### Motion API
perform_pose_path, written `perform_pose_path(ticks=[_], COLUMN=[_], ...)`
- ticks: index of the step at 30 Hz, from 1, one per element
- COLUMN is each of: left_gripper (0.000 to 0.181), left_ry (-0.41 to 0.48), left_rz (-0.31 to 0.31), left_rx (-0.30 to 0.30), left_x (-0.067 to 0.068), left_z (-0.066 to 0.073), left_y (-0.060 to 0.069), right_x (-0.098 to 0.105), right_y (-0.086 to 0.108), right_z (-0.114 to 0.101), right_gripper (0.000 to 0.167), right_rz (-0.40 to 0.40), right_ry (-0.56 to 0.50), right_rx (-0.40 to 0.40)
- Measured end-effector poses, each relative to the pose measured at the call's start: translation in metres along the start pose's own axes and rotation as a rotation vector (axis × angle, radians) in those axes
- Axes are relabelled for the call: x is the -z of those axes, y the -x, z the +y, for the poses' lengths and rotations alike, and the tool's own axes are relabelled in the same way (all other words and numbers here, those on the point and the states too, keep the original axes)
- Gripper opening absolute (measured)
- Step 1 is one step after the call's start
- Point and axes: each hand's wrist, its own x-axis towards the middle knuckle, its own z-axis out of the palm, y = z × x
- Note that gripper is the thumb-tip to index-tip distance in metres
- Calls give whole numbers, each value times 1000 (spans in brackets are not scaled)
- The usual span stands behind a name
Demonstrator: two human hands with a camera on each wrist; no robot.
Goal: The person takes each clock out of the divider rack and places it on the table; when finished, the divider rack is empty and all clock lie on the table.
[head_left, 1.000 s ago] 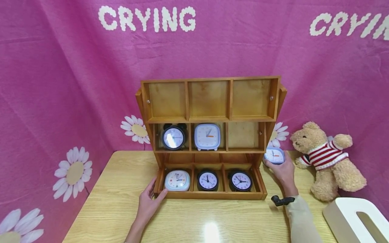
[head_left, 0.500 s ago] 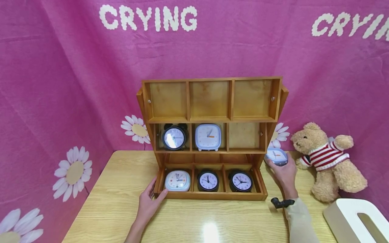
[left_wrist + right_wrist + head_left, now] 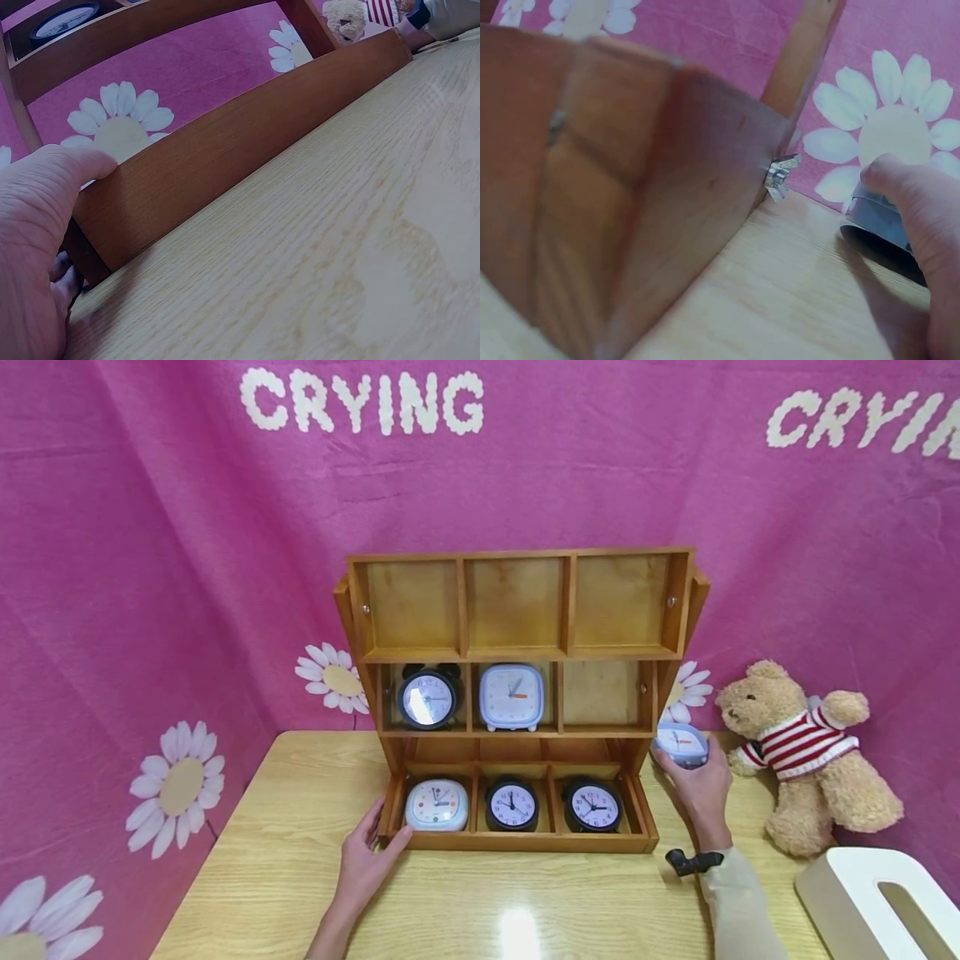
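In the head view, a three-tier wooden display shelf [image 3: 525,841] stands on the table. My left hand [image 3: 365,867] grips its lower left corner, thumb over the front board [image 3: 225,139] and fingers at the side. To the right of the shelf, my right hand [image 3: 705,787] holds a light blue alarm clock [image 3: 681,741] with a white face, tipped back near the table's rear edge. The right wrist view shows my thumb on that clock [image 3: 881,217], a dark shadow beneath it. The middle tier holds a black twin-bell alarm clock [image 3: 427,700] and a blue square clock [image 3: 512,697].
In the bottom tier sit a pale blue clock [image 3: 437,806] and two black round clocks, one central [image 3: 512,806] and one right [image 3: 593,807]. A teddy bear [image 3: 810,739] in a striped shirt leans at the right. In front of it stands a white box with a slot [image 3: 862,881].
The light blue clock in my right hand has shifted slightly right and turned, showing more of its dark lower side. My left hand has stayed at the shelf corner.
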Motion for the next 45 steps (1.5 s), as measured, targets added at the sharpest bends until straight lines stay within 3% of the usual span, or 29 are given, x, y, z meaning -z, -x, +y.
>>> perform_pose_path(ticks=[6, 14, 21, 28, 33, 40, 45], left_gripper=[78, 78, 76, 77, 77, 80, 78], left_ry=[10, 1, 18, 25, 11, 6, 1], left_rz=[9, 0, 0, 5, 3, -6, -2], left_rx=[1, 2, -19, -15, -19, 2, -9], left_x=[-1, -1, -1, -2, -2, -1, -1], left_z=[3, 4, 4, 5, 4, 3, 4], left_y=[0, 0, 2, 0, -1, 0, 0], right_x=[9, 29, 38, 55, 65, 60, 45], right_y=[5, 12, 17, 26, 37, 48, 53], right_z=[-9, -36, -77, -144, -185, -207, -206], right_gripper=[95, 87, 83, 80, 76, 77, 84], right_rz=[6, 24, 73, 108, 101, 98, 17], right_ry=[-13, -128, -280, -465, -522, -534, -570], right_rx=[14, -3, 90, 192, 300, 426, 488])
